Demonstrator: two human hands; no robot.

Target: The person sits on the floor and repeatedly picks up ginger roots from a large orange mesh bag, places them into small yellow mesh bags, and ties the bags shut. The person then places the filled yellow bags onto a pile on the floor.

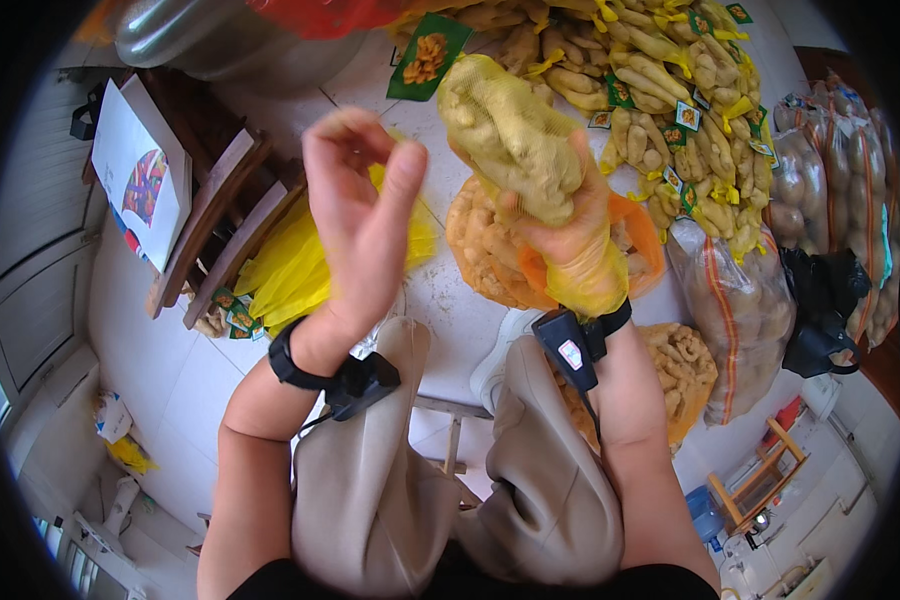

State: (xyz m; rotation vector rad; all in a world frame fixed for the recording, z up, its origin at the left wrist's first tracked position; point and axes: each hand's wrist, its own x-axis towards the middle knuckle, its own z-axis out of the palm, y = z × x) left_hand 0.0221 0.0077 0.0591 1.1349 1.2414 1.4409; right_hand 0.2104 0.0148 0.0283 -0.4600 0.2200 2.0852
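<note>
My right hand (581,225) grips a bundle of knobbly pale tubers (510,142) covered by yellow mesh netting. More of the same netting (592,281) is bunched around my right wrist. A green picture tag (429,56) shows at the bundle's far end; whether it is attached is unclear. Raised to the left of the bundle, my left hand (360,217) is slightly blurred, with curled fingers apart from the thumb and nothing seen in them. Behind it lies a stack of empty yellow mesh bags (292,255). Below the bundle, an orange mesh sack (487,247) holds loose tubers.
Tagged yellow net bags of tubers (675,97) are heaped at the far right. Large clear sacks (735,315) stand beside a black plastic bag (821,307). Another orange sack (679,367) lies by my right forearm. At left are a wooden stool (217,232) and a white printed box (142,172).
</note>
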